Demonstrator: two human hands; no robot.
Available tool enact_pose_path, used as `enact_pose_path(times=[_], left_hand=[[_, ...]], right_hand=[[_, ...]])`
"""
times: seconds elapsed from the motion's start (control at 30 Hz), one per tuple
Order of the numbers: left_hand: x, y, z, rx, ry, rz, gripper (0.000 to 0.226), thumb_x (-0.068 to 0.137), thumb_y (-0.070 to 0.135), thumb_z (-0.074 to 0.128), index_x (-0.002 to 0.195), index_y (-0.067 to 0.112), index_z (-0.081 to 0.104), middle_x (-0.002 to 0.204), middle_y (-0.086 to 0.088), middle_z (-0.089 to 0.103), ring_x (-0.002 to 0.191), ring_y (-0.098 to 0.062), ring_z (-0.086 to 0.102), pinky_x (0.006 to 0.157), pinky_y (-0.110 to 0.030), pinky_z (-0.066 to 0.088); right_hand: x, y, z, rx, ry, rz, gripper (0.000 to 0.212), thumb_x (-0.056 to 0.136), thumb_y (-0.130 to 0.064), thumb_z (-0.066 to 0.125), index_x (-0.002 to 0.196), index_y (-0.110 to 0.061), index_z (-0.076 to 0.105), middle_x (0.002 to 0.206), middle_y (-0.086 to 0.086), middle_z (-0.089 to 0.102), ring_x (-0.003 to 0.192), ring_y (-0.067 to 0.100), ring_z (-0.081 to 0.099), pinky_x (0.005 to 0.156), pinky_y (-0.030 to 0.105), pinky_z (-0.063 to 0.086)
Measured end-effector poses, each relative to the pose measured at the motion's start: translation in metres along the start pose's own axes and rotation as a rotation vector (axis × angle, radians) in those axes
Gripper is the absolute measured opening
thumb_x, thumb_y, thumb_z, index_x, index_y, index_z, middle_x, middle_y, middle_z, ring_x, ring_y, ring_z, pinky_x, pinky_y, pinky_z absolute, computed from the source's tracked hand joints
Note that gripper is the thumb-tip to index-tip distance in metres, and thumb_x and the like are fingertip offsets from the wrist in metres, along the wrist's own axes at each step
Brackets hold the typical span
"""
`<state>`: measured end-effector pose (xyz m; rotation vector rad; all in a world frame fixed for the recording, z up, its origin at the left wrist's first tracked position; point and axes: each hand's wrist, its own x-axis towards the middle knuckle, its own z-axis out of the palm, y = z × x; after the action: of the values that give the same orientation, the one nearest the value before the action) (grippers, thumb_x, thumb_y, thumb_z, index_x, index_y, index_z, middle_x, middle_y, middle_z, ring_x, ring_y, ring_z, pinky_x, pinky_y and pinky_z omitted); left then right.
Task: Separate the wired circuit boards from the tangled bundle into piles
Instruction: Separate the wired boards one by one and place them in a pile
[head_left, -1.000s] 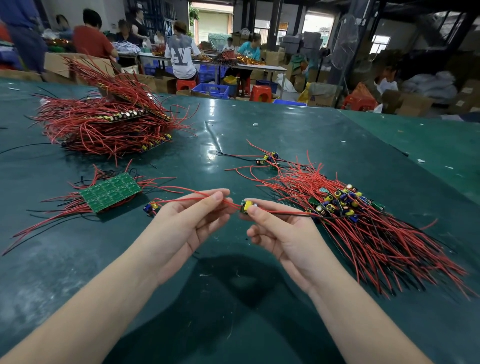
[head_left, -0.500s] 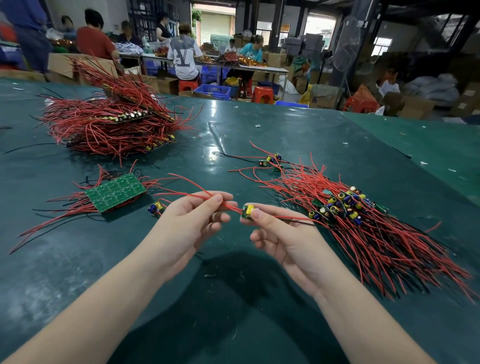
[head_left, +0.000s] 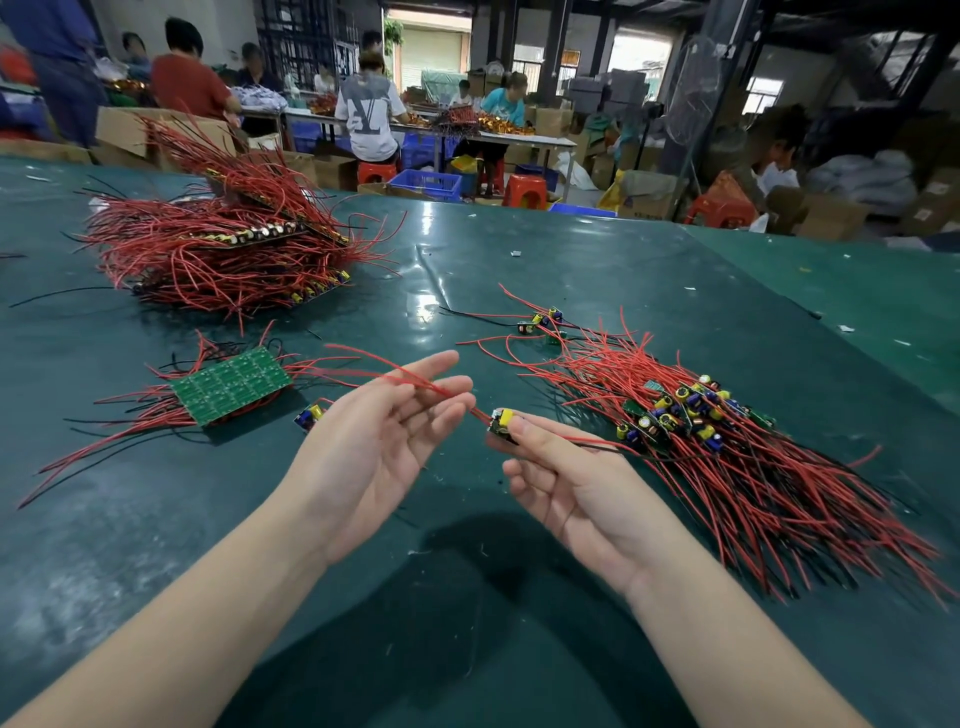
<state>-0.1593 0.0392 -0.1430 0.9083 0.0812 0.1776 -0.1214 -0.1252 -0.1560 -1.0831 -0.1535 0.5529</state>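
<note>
Sorting partly done: right hand (head_left: 566, 483) pinches one small board (head_left: 501, 422), its red wires crossing the released left hand (head_left: 374, 441), between the sorted pile (head_left: 727, 457) and the large tangled bundle (head_left: 218, 249) left on the counter (head_left: 571, 270).

surface (head_left: 519, 270): dark teal-green, glossy, pale scuffs and specks
tangled bundle (head_left: 218, 249): red wires, a few black strands
panel board (head_left: 231, 384): green, grid of small squares, red and black leads
sorted pile (head_left: 727, 467): red wires; blue, yellow and black components on green boards
held board (head_left: 501, 422): green, yellow part, red wire
stools (head_left: 524, 191): red-orange
crate (head_left: 426, 184): blue
</note>
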Motion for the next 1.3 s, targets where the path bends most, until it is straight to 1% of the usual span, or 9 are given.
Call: enact_pose_path(times=[0.1, 0.27, 0.43, 0.67, 0.8, 0.97, 1.13, 1.23, 1.3], left_hand=[[-0.001, -0.002, 0.0, 0.044, -0.022, 0.084, 0.028, 0.099, 0.011, 0.04, 0.108, 0.004, 0.066, 0.091, -0.01, 0.074, 0.079, -0.012, 0.071, 0.068, -0.014, 0.054], [-0.003, -0.004, 0.002, 0.099, 0.023, 0.186, 0.025, 0.099, 0.005, 0.041, 0.098, 0.001, 0.066, 0.085, -0.01, 0.074, 0.074, -0.012, 0.071, 0.068, -0.015, 0.055], [-0.004, -0.007, 0.004, 0.169, 0.05, 0.242, 0.028, 0.1, -0.002, 0.035, 0.103, -0.001, 0.063, 0.086, -0.01, 0.074, 0.077, -0.013, 0.071, 0.071, -0.015, 0.054], [-0.006, -0.009, 0.004, 0.192, 0.053, 0.278, 0.025, 0.099, 0.004, 0.041, 0.103, 0.002, 0.066, 0.084, -0.008, 0.074, 0.076, -0.013, 0.07, 0.071, -0.016, 0.054], [-0.005, -0.006, 0.0, 0.171, 0.098, 0.244, 0.023, 0.098, 0.012, 0.047, 0.094, 0.007, 0.069, 0.082, -0.008, 0.075, 0.071, -0.011, 0.07, 0.063, -0.013, 0.053], [-0.002, -0.001, -0.003, 0.102, 0.172, 0.174, 0.03, 0.091, 0.022, 0.058, 0.071, 0.015, 0.078, 0.082, -0.004, 0.075, 0.067, -0.004, 0.068, 0.056, -0.009, 0.05], [-0.003, 0.004, -0.006, 0.118, 0.171, 0.144, 0.018, 0.077, 0.026, 0.065, 0.078, 0.017, 0.08, 0.087, -0.002, 0.076, 0.06, 0.0, 0.064, 0.051, -0.006, 0.047], [-0.002, 0.004, -0.008, 0.241, 0.195, 0.176, 0.015, 0.087, 0.018, 0.062, 0.092, 0.013, 0.075, 0.085, -0.005, 0.076, 0.055, -0.001, 0.062, 0.05, -0.008, 0.047], [-0.002, 0.004, -0.01, 0.289, 0.221, 0.197, 0.014, 0.092, 0.011, 0.058, 0.1, 0.013, 0.07, 0.085, -0.006, 0.076, 0.057, -0.003, 0.065, 0.051, -0.01, 0.049]], right_hand=[[0.0, 0.0, 0.0, 0.022, -0.003, 0.027, 0.029, 0.052, -0.024, 0.082, 0.08, -0.015, 0.08, 0.09, 0.013, 0.075, 0.059, 0.01, 0.066, 0.054, 0.017, 0.052], [0.001, 0.0, 0.001, 0.036, -0.003, 0.06, 0.03, 0.05, -0.024, 0.081, 0.079, -0.015, 0.08, 0.088, 0.011, 0.075, 0.057, 0.008, 0.065, 0.053, 0.016, 0.052], [0.0, 0.001, 0.002, 0.062, 0.008, 0.078, 0.023, 0.053, -0.022, 0.079, 0.075, -0.014, 0.08, 0.087, 0.011, 0.075, 0.058, 0.008, 0.066, 0.053, 0.016, 0.052], [-0.002, 0.001, 0.002, 0.068, 0.016, 0.074, 0.023, 0.055, -0.021, 0.079, 0.076, -0.013, 0.08, 0.087, 0.011, 0.075, 0.06, 0.01, 0.067, 0.054, 0.016, 0.052], [-0.003, 0.002, 0.003, 0.034, -0.007, 0.056, 0.024, 0.059, -0.02, 0.078, 0.081, -0.013, 0.08, 0.088, 0.012, 0.075, 0.061, 0.011, 0.068, 0.055, 0.017, 0.053], [-0.004, 0.0, 0.003, 0.009, -0.008, -0.018, 0.02, 0.064, -0.018, 0.076, 0.083, -0.013, 0.08, 0.087, 0.013, 0.075, 0.061, 0.011, 0.067, 0.057, 0.017, 0.053], [-0.005, -0.002, 0.003, -0.02, 0.003, -0.084, 0.018, 0.065, -0.017, 0.075, 0.082, -0.014, 0.08, 0.085, 0.013, 0.075, 0.061, 0.012, 0.067, 0.058, 0.018, 0.053], [-0.005, -0.002, 0.002, -0.044, 0.011, -0.096, 0.018, 0.065, -0.016, 0.075, 0.082, -0.014, 0.08, 0.085, 0.014, 0.075, 0.06, 0.012, 0.067, 0.058, 0.018, 0.053], [-0.005, -0.001, 0.003, -0.069, 0.012, -0.102, 0.019, 0.065, -0.017, 0.075, 0.083, -0.013, 0.08, 0.085, 0.014, 0.075, 0.06, 0.013, 0.067, 0.058, 0.018, 0.053]])
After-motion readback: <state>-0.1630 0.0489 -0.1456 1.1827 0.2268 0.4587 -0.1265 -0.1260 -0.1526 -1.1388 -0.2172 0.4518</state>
